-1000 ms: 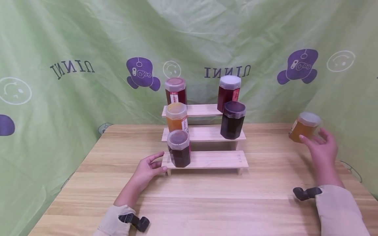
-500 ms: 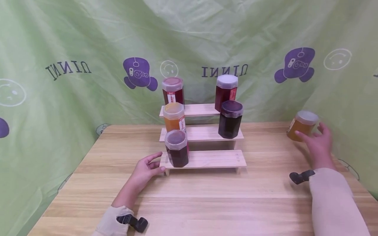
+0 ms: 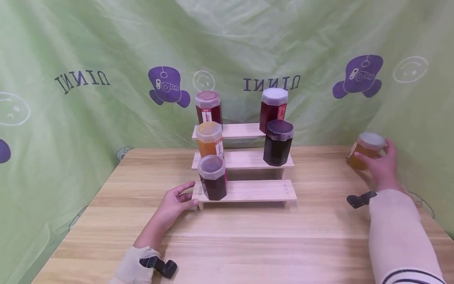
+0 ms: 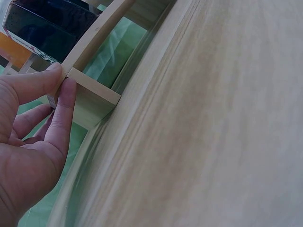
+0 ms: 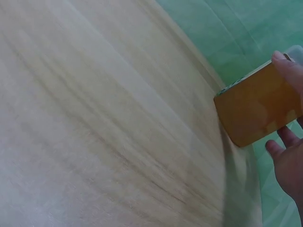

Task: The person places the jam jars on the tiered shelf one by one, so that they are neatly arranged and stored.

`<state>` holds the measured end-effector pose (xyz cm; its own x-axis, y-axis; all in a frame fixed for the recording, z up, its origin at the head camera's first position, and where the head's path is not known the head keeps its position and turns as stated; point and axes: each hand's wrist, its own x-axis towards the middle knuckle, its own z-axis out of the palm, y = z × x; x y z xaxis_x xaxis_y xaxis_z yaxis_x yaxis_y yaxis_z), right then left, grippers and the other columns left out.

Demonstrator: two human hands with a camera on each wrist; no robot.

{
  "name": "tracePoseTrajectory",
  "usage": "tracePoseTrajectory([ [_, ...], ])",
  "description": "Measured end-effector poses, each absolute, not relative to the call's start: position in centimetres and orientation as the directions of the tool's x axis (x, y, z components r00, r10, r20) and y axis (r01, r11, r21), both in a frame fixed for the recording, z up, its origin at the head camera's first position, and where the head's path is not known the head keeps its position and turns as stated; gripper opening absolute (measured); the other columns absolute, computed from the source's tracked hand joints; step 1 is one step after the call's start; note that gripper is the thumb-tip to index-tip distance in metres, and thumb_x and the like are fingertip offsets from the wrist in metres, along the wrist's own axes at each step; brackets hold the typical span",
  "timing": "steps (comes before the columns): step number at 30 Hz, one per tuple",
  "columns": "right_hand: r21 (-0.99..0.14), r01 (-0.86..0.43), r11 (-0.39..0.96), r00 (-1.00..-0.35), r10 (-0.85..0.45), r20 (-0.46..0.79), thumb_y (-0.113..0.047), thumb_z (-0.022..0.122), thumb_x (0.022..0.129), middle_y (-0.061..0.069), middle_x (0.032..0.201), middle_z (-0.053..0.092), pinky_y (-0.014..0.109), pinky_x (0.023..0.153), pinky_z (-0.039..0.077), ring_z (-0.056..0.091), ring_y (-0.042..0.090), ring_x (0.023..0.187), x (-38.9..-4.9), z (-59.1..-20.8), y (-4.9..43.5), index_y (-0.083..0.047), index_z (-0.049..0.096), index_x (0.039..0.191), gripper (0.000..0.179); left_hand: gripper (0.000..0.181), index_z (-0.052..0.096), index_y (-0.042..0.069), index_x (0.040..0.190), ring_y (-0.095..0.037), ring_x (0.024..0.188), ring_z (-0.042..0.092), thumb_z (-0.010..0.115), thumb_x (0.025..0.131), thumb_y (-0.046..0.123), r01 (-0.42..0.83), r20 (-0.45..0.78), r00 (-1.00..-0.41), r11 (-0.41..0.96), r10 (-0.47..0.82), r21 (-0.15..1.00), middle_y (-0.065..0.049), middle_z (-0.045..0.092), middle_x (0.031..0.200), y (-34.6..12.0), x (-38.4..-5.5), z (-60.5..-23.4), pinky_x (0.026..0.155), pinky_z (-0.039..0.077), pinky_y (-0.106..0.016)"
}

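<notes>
At the left end of a three-step wooden display rack (image 3: 255,191), my left hand (image 3: 173,205) pinches the lowest board between thumb and fingers. In the left wrist view the thumb lies at the board's edge and a fingertip at its leg. A dark jam jar (image 3: 214,179) stands on that board, beside this hand. Off to the right, my right hand (image 3: 383,165) grips an amber jar (image 3: 363,157) with a whitish lid, thumb on the near side. In the right wrist view the amber jar (image 5: 258,106) is slightly tilted, its base close over the table.
An orange jar (image 3: 209,146) and a dark purple jar (image 3: 278,146) stand on the middle step. Two red jars, one left (image 3: 208,108) and one right (image 3: 273,110), occupy the top step. A green printed curtain (image 3: 227,47) hangs behind the wooden table (image 3: 248,244).
My right arm has reached further forward, and the amber jar has come lower toward the table and a little more upright. My left hand stays at the rack's end.
</notes>
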<state>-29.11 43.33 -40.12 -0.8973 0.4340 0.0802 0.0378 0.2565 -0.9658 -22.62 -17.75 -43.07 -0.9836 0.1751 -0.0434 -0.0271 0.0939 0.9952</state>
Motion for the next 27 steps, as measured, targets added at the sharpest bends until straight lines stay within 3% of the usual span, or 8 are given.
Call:
tracePoseTrajectory([
  [10,-0.938,0.054,0.343,-0.895,0.432,0.106,-0.031,0.072,0.088,0.01,0.163,-0.001,0.047,0.117,0.013,0.009,0.036,0.146,-29.63,-39.68,43.47,-0.03,-0.007,0.156,0.103,0.068,0.044,-0.002,0.143,-0.023,0.105,0.065,0.074,0.082,-0.003,-0.035,-0.049,-0.981,0.077,0.186,0.996,-0.026,0.064,0.118,-17.69,-22.78,-43.02,0.084,0.055,-0.03],
  [21,-0.942,0.085,0.325,-0.863,0.496,0.094,-0.028,0.069,0.091,0.011,0.162,0.008,0.041,0.117,0.019,0.018,0.029,0.145,-29.41,-39.27,42.92,-0.026,0.002,0.156,0.093,0.068,0.044,-0.001,0.143,-0.026,0.108,0.064,0.075,0.082,-0.001,-0.042,-0.057,-0.981,0.086,0.184,0.995,-0.027,0.063,0.12,-17.59,-22.75,-43.15,0.084,0.055,-0.03],
  [27,-0.956,0.107,0.273,-0.816,0.573,0.072,-0.033,0.076,0.084,0.006,0.16,0.017,0.036,0.115,0.025,0.027,0.022,0.141,-29.78,-39.42,42.48,-0.031,0.011,0.155,0.096,0.069,0.044,-0.001,0.143,-0.025,0.107,0.065,0.074,0.082,-0.003,-0.04,-0.052,-0.983,0.069,0.178,0.997,-0.028,0.062,0.12,-17.65,-22.7,-43.12,0.083,0.055,-0.032],
])
